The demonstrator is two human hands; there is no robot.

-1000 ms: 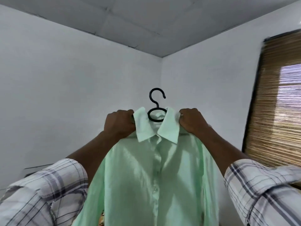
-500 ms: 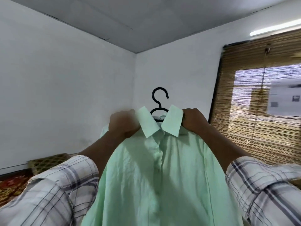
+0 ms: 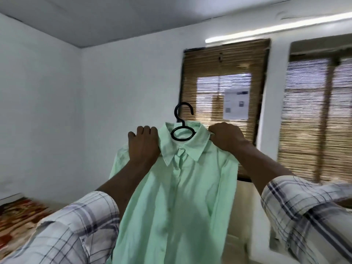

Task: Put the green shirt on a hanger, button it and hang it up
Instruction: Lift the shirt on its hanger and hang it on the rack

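The pale green shirt (image 3: 177, 197) hangs in front of me on a black hanger (image 3: 182, 121), buttoned down its front, collar folded. The hanger's hook and ring stick up above the collar. My left hand (image 3: 143, 144) grips the shirt's left shoulder beside the collar. My right hand (image 3: 224, 138) grips the right shoulder at the collar's other side. Both arms are raised, holding the shirt up in the air at chest height. The hanger's arms are hidden inside the shirt.
White walls meet in a corner at the left. Bamboo blinds (image 3: 224, 82) cover a window behind the shirt, with a paper sheet (image 3: 236, 103) on it; a second blind (image 3: 316, 115) is at right. A tube light (image 3: 276, 28) runs above. A patterned red mat (image 3: 21, 212) lies lower left.
The view has swung to the right, bringing the windows and blinds behind the shirt. Both hands keep the same grip on the shirt's shoulders.
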